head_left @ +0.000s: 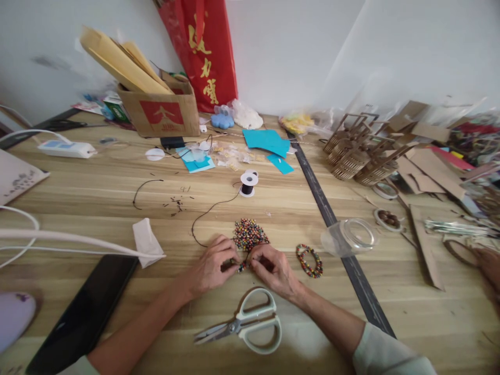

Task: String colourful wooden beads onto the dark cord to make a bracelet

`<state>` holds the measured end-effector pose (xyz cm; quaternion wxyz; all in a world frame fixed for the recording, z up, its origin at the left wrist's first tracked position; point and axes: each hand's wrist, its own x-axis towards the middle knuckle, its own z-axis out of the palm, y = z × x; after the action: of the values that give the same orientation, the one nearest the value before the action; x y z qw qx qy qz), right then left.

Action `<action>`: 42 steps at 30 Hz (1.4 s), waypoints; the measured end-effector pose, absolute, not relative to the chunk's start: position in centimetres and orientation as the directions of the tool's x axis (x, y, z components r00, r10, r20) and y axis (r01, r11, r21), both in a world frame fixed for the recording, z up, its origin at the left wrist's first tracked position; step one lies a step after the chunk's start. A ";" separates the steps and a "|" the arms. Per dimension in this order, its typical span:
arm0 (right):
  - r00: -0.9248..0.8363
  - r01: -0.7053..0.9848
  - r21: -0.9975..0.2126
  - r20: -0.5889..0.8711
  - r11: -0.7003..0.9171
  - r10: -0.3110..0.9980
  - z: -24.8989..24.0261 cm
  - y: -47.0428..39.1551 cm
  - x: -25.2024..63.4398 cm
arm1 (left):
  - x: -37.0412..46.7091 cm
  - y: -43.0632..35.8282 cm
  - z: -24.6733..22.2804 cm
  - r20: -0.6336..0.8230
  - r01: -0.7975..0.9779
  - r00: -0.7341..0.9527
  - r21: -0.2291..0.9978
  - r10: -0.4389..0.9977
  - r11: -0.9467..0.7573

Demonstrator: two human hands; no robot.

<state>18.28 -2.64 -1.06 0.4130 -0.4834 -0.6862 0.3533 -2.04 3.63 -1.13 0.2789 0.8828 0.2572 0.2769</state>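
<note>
My left hand [219, 263] is closed in a pinch on a thin black cord [199, 216], which runs back to a white spool [248, 185] wound with black. Opposite it, my right hand [271, 265] pinches at the cord, thumb and forefinger together. A few strung beads [242, 266] hang between the two hands; the fingertips hide part of them. Just beyond lies a heap of small multicoloured beads [250, 233]. To the right of my right hand rests a beaded bracelet [309, 260]. Scissors [242, 323] with pale handles lie in front of my wrists.
A black phone [84, 312] and a white cable [78, 239] are at left. On the right stand a clear plastic jar [349, 237] and small woven baskets [359, 156]. A cardboard box [160, 112] is at the back. Another person's hand [486, 265] shows at far right.
</note>
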 end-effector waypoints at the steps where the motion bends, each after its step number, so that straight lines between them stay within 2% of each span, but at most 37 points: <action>1: -0.202 0.371 -0.891 0.199 0.263 0.959 -1.0 -2.7 18.3 | -2.1 3.6 -1.1 0.340 0.303 0.719 0.631 0.606 -0.714; 5: -0.227 0.372 -0.903 0.134 0.213 0.965 -0.7 -2.9 18.3 | -2.2 3.4 -0.7 0.324 0.312 0.732 0.622 0.599 -0.718; 17: -0.275 0.354 -0.898 0.168 0.262 0.947 -0.8 -2.8 18.3 | -1.7 3.0 -0.5 0.304 0.370 0.740 0.562 0.600 -0.740; 30: -0.334 0.336 -0.857 0.279 0.390 0.900 -1.1 -3.0 18.4 | -1.4 2.8 -0.5 0.253 0.456 0.734 0.504 0.630 -0.733; 42: -0.483 0.302 -0.850 0.254 0.431 0.838 -0.4 -3.0 18.5 | -1.4 3.0 -0.7 0.257 0.448 0.731 0.519 0.632 -0.728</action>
<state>18.51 -2.97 -0.38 0.3490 -0.3699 -0.7706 0.3841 -1.43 2.97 -0.67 0.2162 0.9047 0.2985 0.2135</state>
